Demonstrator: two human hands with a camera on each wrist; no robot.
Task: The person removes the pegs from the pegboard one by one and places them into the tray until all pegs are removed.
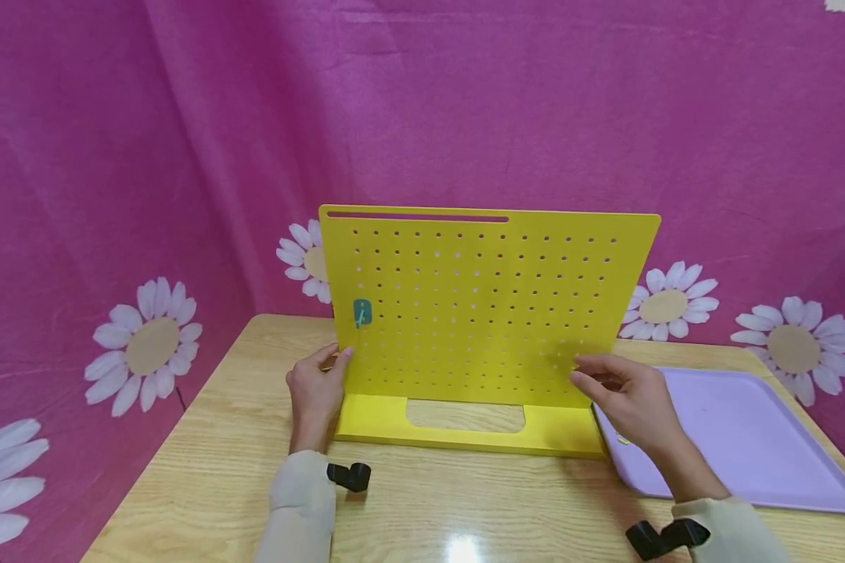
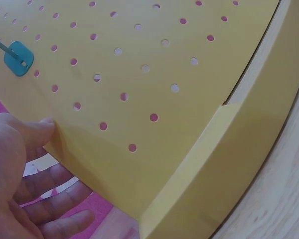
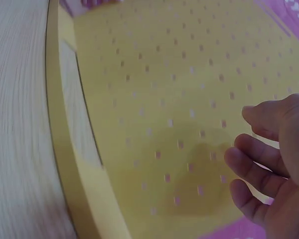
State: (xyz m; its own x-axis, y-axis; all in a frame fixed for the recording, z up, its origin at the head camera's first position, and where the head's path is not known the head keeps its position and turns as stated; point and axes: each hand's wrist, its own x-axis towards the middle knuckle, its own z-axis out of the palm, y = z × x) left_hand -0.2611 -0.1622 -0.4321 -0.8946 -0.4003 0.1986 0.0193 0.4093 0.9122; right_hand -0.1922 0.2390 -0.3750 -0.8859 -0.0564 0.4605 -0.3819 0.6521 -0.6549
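Note:
A yellow pegboard (image 1: 458, 313) stands upright on its yellow base (image 1: 373, 418). Into its left side is fitted a teal hook (image 1: 362, 312) with a rounded backplate, which also shows in the left wrist view. My left hand (image 1: 317, 393) grips the board's lower left edge, its thumb (image 2: 37, 132) on the front face and the other fingers around behind. Over at the lower right, my right hand (image 1: 625, 397) has thumb and index fingertips close together before the board, other fingers curled. I cannot tell whether something small and yellow is between them.
A purple tray (image 1: 739, 438) lies on the wooden table (image 1: 394, 500) right of the base, a small yellow piece (image 1: 623, 439) near its left edge. Behind the table hangs a magenta cloth (image 1: 465, 102) with white flowers. The base has an oblong cutout.

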